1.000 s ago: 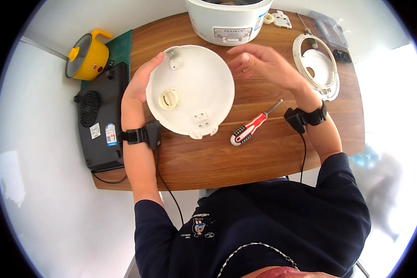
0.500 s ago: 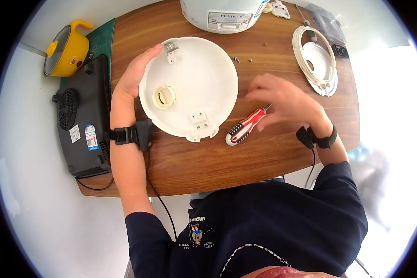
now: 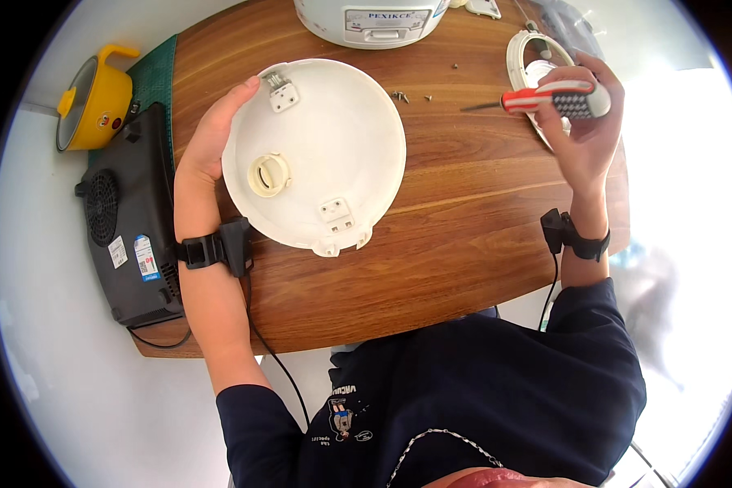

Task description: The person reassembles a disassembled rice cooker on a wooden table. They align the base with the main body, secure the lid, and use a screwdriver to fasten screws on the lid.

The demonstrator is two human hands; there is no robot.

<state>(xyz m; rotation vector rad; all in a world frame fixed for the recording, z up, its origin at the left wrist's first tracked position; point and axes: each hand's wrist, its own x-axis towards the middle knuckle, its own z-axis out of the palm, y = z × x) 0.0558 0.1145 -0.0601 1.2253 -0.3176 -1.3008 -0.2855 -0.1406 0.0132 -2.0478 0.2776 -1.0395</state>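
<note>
My left hand (image 3: pixel 207 138) grips the left rim of a round white plastic lid shell (image 3: pixel 342 122), its thumb over the edge by a metal-and-white hinge piece (image 3: pixel 282 94). The shell lies hollow side up on the table. Inside it sit a cream round vent part (image 3: pixel 269 175) and a small white bracket (image 3: pixel 336 215). Raised at the right, my right hand (image 3: pixel 591 146) is closed around a red, white and black screwdriver (image 3: pixel 537 98), whose shaft points left toward several small screws (image 3: pixel 401 97).
A pale rice cooker body (image 3: pixel 369 23) stands at the far edge. At the left are a black appliance base (image 3: pixel 130 236) and a yellow electric pot (image 3: pixel 99 102) by a green mat (image 3: pixel 153 80). A white ring (image 3: pixel 516 58) lies at the far right, partly behind my right hand.
My right hand has picked up the screwdriver from the table and lifted it up and to the right. My left hand stays on the shell; the whole view has shifted slightly.
</note>
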